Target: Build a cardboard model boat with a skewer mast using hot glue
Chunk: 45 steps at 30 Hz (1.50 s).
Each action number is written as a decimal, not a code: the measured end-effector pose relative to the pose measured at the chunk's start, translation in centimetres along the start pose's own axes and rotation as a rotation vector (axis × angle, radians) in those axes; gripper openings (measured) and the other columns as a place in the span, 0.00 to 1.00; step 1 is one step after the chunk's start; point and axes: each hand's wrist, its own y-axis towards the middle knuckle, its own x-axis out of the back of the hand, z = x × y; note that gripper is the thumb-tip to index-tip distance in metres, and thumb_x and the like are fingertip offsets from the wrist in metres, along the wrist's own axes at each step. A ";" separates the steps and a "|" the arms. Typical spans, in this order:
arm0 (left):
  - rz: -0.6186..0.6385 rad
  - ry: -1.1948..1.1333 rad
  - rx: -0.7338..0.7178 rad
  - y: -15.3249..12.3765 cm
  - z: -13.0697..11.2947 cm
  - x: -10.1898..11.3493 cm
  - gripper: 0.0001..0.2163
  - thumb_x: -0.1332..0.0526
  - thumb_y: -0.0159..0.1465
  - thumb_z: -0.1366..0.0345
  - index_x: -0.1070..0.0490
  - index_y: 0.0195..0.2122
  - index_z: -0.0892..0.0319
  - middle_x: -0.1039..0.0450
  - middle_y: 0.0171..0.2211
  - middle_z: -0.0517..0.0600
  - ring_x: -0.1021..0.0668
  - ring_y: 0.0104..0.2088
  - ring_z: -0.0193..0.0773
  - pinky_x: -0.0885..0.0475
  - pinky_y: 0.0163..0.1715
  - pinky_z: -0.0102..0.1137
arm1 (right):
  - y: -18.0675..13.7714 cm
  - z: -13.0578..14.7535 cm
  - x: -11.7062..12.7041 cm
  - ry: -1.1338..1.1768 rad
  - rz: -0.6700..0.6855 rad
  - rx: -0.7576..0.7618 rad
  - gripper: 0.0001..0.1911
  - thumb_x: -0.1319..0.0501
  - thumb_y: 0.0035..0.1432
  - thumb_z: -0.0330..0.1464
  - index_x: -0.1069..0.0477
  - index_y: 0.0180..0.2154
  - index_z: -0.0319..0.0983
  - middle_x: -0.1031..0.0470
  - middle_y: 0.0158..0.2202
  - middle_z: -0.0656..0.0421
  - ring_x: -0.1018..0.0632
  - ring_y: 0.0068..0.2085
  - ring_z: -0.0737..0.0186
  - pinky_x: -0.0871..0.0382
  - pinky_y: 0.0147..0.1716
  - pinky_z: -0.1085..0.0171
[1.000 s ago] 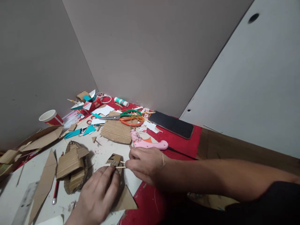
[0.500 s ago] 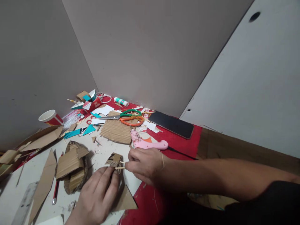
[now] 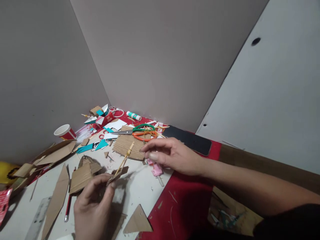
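Nearest, at six o'clock in the view, a triangular cardboard scrap [image 3: 138,221] lies on the white surface [image 3: 142,186]. Just above it the left hand [image 3: 93,206] pinches a small cardboard piece [image 3: 117,174] between thumb and fingertips, holding it clear of the surface. The piece is brown and ragged-edged. Thin wooden sticks [image 3: 126,156] rise from it toward one o'clock.

It looks very light. The board would likely crush under a hard squeeze, and the sticks would probably snap or pull loose. The safer grip seems to be on the flat cardboard edges, not the sticks.

At two o'clock from the piece the right hand [image 3: 172,155] hovers with loosely spread fingers and holds nothing. A pink glue gun [image 3: 157,170] lies under it. Farther off, at twelve o'clock, are a corrugated sheet [image 3: 125,146], then scissors [image 3: 140,130], and a dark phone [image 3: 191,140] at two o'clock.
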 end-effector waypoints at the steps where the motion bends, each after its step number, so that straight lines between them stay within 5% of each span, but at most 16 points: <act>1: -0.012 -0.061 0.093 0.1 -0.4 0.0 0.06 0.32 0.54 0.62 0.24 0.32 0.55 0.21 0.31 0.46 0.21 0.32 0.34 0.27 0.33 0.23 | 0.2 -0.2 -0.3 -0.033 0.001 0.020 0.16 0.41 0.58 0.41 0.29 0.42 0.35 0.30 0.28 0.60 0.29 0.24 0.70 0.33 0.25 0.67; 8: -0.026 -0.381 0.414 0.4 -3.3 -0.8 0.12 0.26 0.45 0.63 0.26 0.28 0.59 0.25 0.23 0.44 0.27 0.25 0.30 0.31 0.27 0.21 | 1.9 -1.2 -2.9 -0.509 0.053 0.365 0.13 0.37 0.55 0.30 0.25 0.43 0.32 0.25 0.33 0.55 0.28 0.28 0.68 0.34 0.30 0.66; 16: 0.075 -0.518 0.549 0.3 -2.6 -1.1 0.14 0.25 0.44 0.63 0.27 0.28 0.60 0.26 0.21 0.45 0.29 0.21 0.28 0.35 0.22 0.20 | 2.8 -0.8 -3.5 -0.623 0.207 0.355 0.06 0.40 0.57 0.24 0.23 0.33 0.33 0.26 0.28 0.58 0.27 0.30 0.68 0.36 0.32 0.68; 29: 0.196 -0.507 0.574 -0.2 -2.9 -1.6 0.11 0.25 0.44 0.63 0.26 0.24 0.60 0.27 0.20 0.44 0.29 0.21 0.27 0.35 0.24 0.21 | 3.3 -2.1 -3.7 -0.556 0.185 0.411 0.06 0.40 0.57 0.23 0.25 0.33 0.33 0.26 0.28 0.57 0.27 0.32 0.67 0.34 0.32 0.68; 37: 0.226 -0.461 0.640 -0.4 -2.9 -1.8 0.14 0.25 0.44 0.61 0.21 0.31 0.60 0.23 0.23 0.47 0.27 0.24 0.31 0.33 0.27 0.23 | 3.2 -2.7 -3.8 -0.601 0.182 0.427 0.06 0.41 0.58 0.24 0.26 0.31 0.33 0.27 0.27 0.57 0.28 0.31 0.66 0.35 0.33 0.68; 45: 0.294 -0.383 0.570 -0.5 -2.8 -1.8 0.13 0.27 0.48 0.58 0.22 0.30 0.60 0.25 0.25 0.48 0.28 0.26 0.32 0.35 0.27 0.25 | 3.2 -3.2 -3.7 -0.612 0.165 0.434 0.05 0.40 0.58 0.24 0.26 0.32 0.33 0.27 0.28 0.56 0.28 0.32 0.66 0.36 0.33 0.68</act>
